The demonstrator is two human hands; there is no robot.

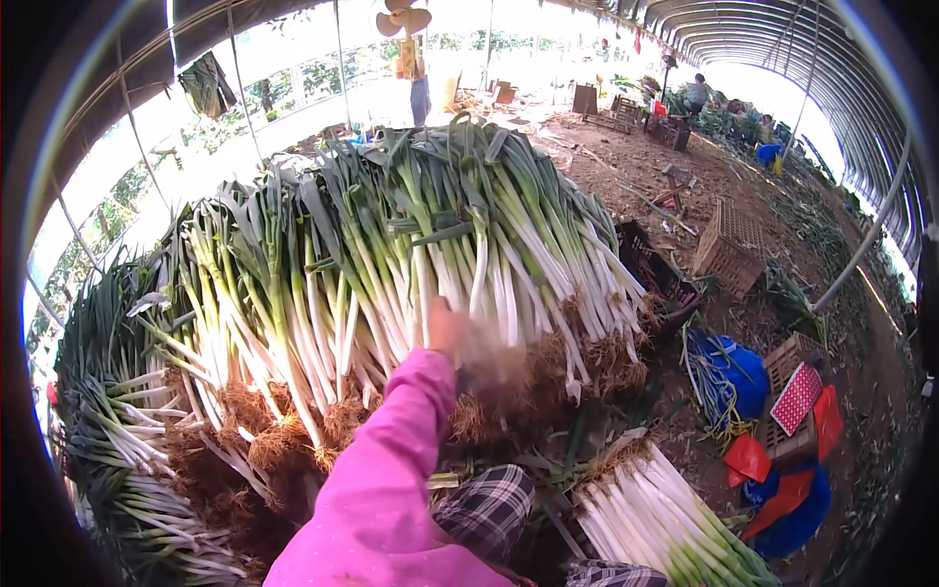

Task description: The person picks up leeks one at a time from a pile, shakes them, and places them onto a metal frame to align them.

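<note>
Large heap of long leek-like stalks, white stems, green leaves, brown shaggy roots [323, 284], spread ahead: bulk apparently left to handle. Smaller row of white-and-green stalks [665, 514] right of plaid-clad knee [494, 504]: seemingly set aside. Left hand [445, 328], pink-sleeved, at heap's front; blurred, cannot tell finger grip. Right hand not visible.

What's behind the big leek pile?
Past the leek pile you can see a fan and, farther right, a crate on brown ground. The pile covers whatever lies low against its far side, so that can't be seen.
</note>
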